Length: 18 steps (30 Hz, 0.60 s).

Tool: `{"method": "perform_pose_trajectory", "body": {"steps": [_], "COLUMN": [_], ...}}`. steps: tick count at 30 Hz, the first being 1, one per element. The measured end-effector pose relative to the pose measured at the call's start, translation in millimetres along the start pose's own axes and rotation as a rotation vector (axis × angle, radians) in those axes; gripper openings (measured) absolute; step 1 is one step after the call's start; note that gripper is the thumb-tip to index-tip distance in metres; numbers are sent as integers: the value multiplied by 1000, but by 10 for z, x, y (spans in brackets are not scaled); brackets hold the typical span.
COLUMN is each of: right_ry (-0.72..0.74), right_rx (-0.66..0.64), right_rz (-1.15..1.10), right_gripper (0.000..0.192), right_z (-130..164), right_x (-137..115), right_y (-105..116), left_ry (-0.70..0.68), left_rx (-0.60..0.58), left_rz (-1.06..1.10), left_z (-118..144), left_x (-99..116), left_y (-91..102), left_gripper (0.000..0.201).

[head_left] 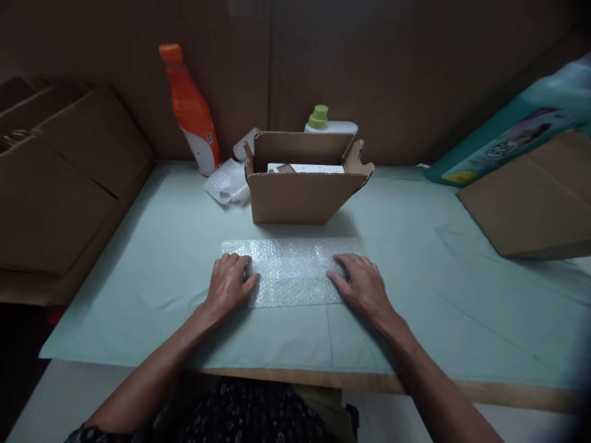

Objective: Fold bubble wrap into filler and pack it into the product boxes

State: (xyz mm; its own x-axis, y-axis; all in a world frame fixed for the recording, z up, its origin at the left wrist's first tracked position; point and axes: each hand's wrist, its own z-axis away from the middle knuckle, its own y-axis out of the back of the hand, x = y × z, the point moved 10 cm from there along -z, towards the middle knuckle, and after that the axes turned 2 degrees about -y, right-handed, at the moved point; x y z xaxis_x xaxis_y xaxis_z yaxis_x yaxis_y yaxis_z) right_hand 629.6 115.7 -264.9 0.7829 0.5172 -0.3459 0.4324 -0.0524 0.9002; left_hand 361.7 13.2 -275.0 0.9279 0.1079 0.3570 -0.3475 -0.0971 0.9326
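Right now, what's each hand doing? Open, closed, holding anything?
Left hand: open, loosely curved, touching the left end of the bubble wrap.
Right hand: open, loosely curved, touching the wrap's right end.

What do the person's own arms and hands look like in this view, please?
Each grip is a bare human hand: the left hand and right hand show no glove, ring or watch. The left forearm and right forearm are uncovered too. A dark sleeve with small pale marks shows on the left arm; no right sleeve is in view.
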Motion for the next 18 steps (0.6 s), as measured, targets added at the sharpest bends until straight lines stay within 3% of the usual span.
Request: {"method": "perform_pose_trajectory", "body": {"steps": [2, 5, 10, 13, 18], "right_ry": [-23, -54, -127, -141, -185], "right_rx": [-14, 44, 54, 23, -108], "right_rz": [-43, -236, -509, -478, -236], "right_gripper": [22, 17, 22, 38, 52], "right_z": [38, 115, 34, -202, -438], "right_x": [-39, -100, -212, -286, -243], "right_y": [-21, 175, 369, 217, -272], "left_ry": [21, -14, 11, 116, 150], "left_rx": [-7, 74, 163, 156, -64], "left_rz": [7, 115, 411, 386, 105], "left_z": [2, 71, 61, -151, -420], "left_x": [64, 121, -106, -327, -396], "left_y": [-17, 148, 497, 536, 235], "left_gripper": [12, 4, 6, 11, 32]}}
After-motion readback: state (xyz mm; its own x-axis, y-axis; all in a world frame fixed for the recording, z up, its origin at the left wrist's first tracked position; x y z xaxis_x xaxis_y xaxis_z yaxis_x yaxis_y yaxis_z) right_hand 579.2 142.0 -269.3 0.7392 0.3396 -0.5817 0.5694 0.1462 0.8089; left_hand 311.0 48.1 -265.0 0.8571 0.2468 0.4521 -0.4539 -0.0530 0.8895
